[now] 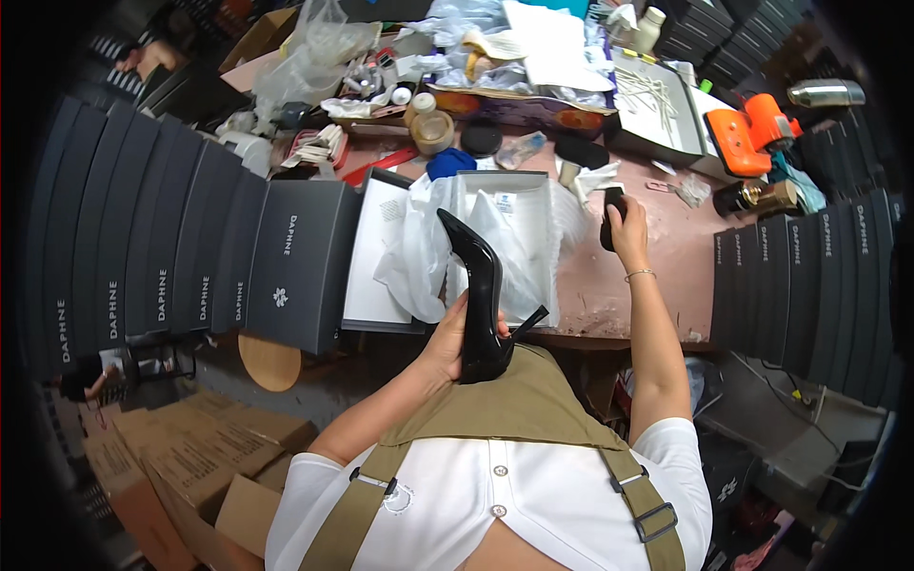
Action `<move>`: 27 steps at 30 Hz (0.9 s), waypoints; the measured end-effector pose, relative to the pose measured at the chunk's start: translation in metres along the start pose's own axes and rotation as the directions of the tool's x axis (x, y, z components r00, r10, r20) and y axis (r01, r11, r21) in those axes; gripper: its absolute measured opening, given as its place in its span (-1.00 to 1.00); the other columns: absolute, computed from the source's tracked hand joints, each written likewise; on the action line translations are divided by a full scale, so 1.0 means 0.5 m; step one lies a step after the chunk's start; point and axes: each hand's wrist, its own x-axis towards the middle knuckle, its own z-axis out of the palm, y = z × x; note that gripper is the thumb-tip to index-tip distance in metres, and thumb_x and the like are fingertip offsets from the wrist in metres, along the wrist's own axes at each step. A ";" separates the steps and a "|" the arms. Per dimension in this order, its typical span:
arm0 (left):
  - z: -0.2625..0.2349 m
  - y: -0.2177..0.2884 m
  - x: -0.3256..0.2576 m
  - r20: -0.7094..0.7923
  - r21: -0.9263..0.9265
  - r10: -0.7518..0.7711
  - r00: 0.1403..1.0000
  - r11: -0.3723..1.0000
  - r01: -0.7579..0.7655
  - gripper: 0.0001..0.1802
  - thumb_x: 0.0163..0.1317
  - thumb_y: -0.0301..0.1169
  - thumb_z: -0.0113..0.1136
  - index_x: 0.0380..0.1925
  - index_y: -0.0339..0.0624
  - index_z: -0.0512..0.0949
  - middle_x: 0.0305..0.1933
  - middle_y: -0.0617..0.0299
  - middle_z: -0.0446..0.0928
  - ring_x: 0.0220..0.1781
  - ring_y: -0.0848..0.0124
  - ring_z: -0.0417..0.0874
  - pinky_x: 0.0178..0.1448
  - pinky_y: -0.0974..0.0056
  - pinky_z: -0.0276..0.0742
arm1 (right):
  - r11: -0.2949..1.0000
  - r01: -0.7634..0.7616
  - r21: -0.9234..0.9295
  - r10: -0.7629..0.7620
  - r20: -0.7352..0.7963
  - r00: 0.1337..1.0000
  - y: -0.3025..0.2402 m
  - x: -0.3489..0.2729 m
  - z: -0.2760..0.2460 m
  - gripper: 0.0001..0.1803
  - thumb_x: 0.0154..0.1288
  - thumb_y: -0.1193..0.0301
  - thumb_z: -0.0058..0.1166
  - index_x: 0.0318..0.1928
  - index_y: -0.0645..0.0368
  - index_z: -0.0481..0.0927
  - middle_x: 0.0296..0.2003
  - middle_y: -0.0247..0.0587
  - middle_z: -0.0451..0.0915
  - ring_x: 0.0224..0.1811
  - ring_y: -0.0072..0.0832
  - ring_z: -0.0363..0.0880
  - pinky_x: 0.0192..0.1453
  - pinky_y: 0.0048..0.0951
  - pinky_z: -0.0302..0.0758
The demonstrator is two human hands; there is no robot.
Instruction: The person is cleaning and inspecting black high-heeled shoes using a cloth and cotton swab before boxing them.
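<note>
A glossy black high-heeled shoe [483, 295] stands toe up in front of my apron. My left hand [447, 341] is wrapped around its heel end, and the thin heel points off to the right. On the pink tabletop, to the right, my right hand [630, 233] grips a small dark oblong block [609, 221]; the fingers partly cover it, so its kind is unclear. Beyond the shoe lies an open shoebox [551, 219] with white tissue paper [419, 252] in it and over its side. Left of that is a white-lined box part [367, 285].
Rows of dark shoeboxes [143, 228] line the left, with more shoeboxes [809, 285] at right. Along the back are a glue jar [433, 131], a tray of white sticks [690, 128] and an orange device [733, 143]. Brown cartons [209, 443] lie on the floor at lower left.
</note>
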 end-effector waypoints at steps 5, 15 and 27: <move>-0.008 -0.007 -0.001 -0.081 -0.101 0.060 0.995 0.993 -0.068 -0.61 0.24 -0.11 0.20 -0.11 -0.14 0.43 -0.30 0.13 0.53 -0.31 0.34 0.64 -0.19 0.23 0.65 | 0.983 0.084 0.165 -0.093 0.044 0.995 -0.072 -0.018 0.009 -0.43 0.30 0.34 0.05 0.27 0.23 0.27 0.17 0.12 0.34 0.13 -0.09 0.42 0.21 -0.22 0.37; -0.004 -0.011 0.049 -0.133 0.308 0.491 0.861 0.847 -0.435 -0.43 0.28 -0.54 0.13 0.24 -0.18 0.14 0.06 0.16 0.46 0.04 0.45 0.51 0.09 0.34 0.49 | 0.783 0.039 0.620 -0.345 0.382 0.857 -0.351 -0.229 -0.117 -0.49 0.16 0.46 0.21 0.14 0.25 0.42 0.04 -0.07 0.50 0.04 -0.31 0.48 0.08 -0.38 0.42; -0.010 0.109 0.114 0.237 0.849 0.451 0.861 0.335 -0.409 -0.47 0.28 -0.36 0.13 0.24 -0.19 0.31 -0.17 0.12 0.51 -0.13 0.31 0.57 -0.02 0.24 0.49 | 0.825 -0.215 0.523 -0.009 0.393 0.920 -0.301 -0.303 -0.146 -0.52 0.04 0.48 0.27 0.01 0.39 0.54 0.19 0.07 0.41 0.23 -0.20 0.41 0.23 -0.36 0.33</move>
